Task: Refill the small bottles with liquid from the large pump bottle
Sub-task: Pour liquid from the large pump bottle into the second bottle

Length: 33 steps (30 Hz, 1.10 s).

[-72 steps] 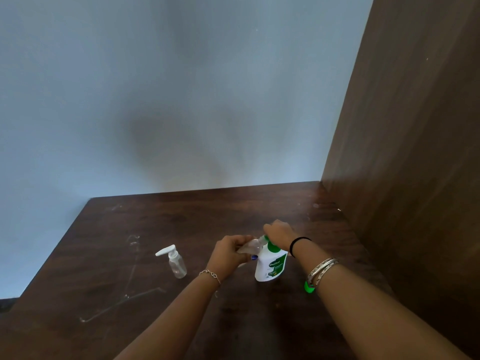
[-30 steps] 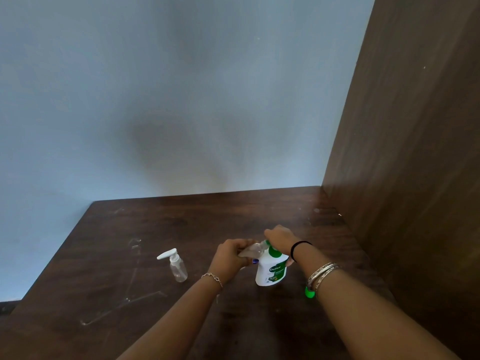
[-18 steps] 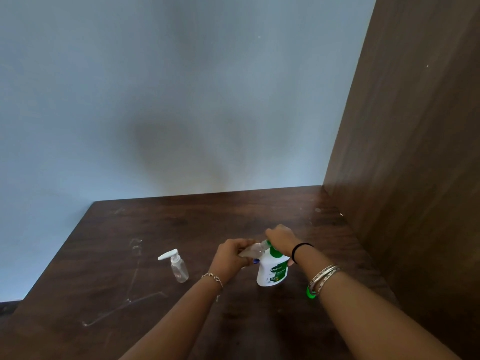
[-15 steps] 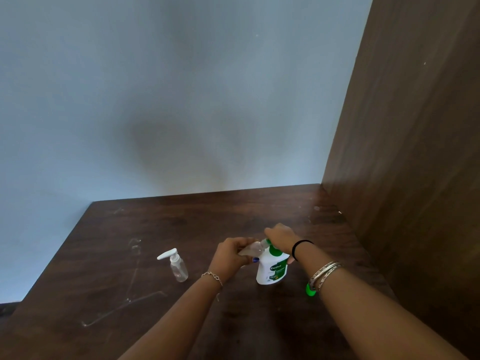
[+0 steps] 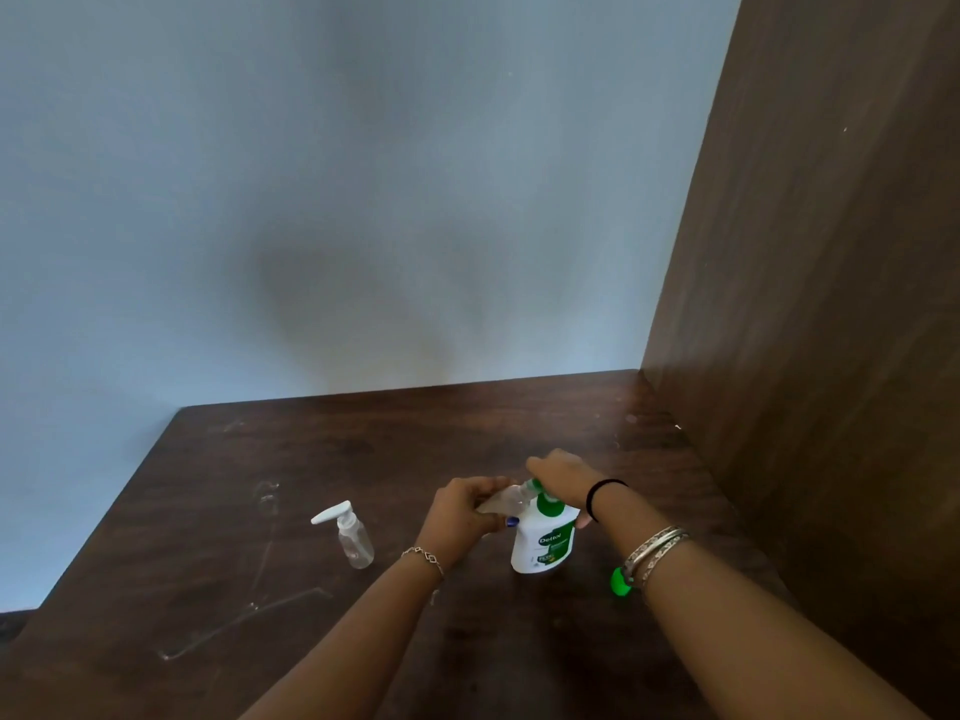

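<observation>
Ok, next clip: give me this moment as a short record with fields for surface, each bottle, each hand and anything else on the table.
surface: dark brown wooden table
pump bottle: large white bottle with green label and green pump, upright
held bottle: small clear plastic bottle, tilted, mouth at the pump's nozzle
spare bottle: small clear bottle with white pump top, upright, apart to the left
left hand: grips the tilted small bottle
right hand: rests on the pump head
other: small bright green object, partly hidden by the right wrist
fill level: cannot tell

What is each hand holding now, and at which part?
Left hand grips the small clear plastic bottle around its body. Right hand presses the large white-and-green pump bottle's pump head.
</observation>
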Available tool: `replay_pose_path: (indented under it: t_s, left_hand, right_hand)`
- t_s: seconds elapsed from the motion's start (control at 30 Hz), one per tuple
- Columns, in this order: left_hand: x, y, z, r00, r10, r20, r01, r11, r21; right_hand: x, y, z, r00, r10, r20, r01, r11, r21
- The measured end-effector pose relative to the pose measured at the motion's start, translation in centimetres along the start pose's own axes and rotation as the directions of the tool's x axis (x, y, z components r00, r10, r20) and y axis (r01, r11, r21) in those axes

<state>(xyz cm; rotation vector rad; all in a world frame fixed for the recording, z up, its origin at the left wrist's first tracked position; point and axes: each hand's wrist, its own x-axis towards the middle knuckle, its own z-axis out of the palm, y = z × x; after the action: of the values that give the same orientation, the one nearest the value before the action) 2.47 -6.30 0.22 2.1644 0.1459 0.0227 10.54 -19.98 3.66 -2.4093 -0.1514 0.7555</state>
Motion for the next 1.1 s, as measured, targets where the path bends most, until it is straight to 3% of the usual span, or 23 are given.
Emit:
replay_pose_path:
  t_s: [0.1, 0.3, 0.5, 0.77, 1.1]
  left_hand:
    - [0.1, 0.1, -0.1, 1.000, 0.010, -0.002, -0.010, 1.000, -0.001]
    - [-0.2, -0.2, -0.1, 1.000, -0.008, 0.006, 0.008, 1.000, -0.018]
    - [0.1, 0.2, -0.4, 1.000, 0.003, 0.002, -0.003, 1.000, 0.003]
    - [-0.1, 0.0, -0.2, 1.000, -0.001, 0.008, 0.001, 1.000, 0.009]
    - [-0.2, 0.3, -0.2, 1.000, 0.001, 0.008, -0.001, 1.000, 0.029]
  right_hand:
    - [0.2, 0.0, -0.2, 1.000, -0.003, 0.018, 0.003, 1.000, -0.013]
    - [1.1, 0.5, 1.0, 0.994, -0.022, -0.108, 0.024, 1.000, 0.016]
    - [0.5, 0.0, 0.2, 1.000, 0.003, -0.027, -0.003, 1.000, 0.029]
    - [1.1, 0.6, 1.3, 0.990, 0.008, -0.140, -0.005, 1.000, 0.024]
    - [1.0, 0.2, 0.8, 0.996, 0.000, -0.093, -0.002, 1.000, -0.021]
